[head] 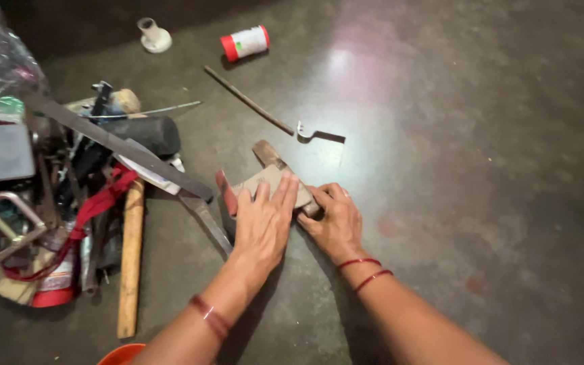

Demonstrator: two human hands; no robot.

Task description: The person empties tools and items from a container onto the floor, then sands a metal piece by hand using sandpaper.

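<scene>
A: Packages?

B: One small cylinder [245, 42], white label, red cap, lying top centre.

A: Hands?

B: My left hand [263, 223] presses flat, fingers spread, on a brownish block [270, 181] at frame centre; right hand [333, 221] curls against its lower-right end. Long axis runs upper left to lower right.

Both hands [299, 220] on a sandpaper-wrapped block [272, 182]
</scene>
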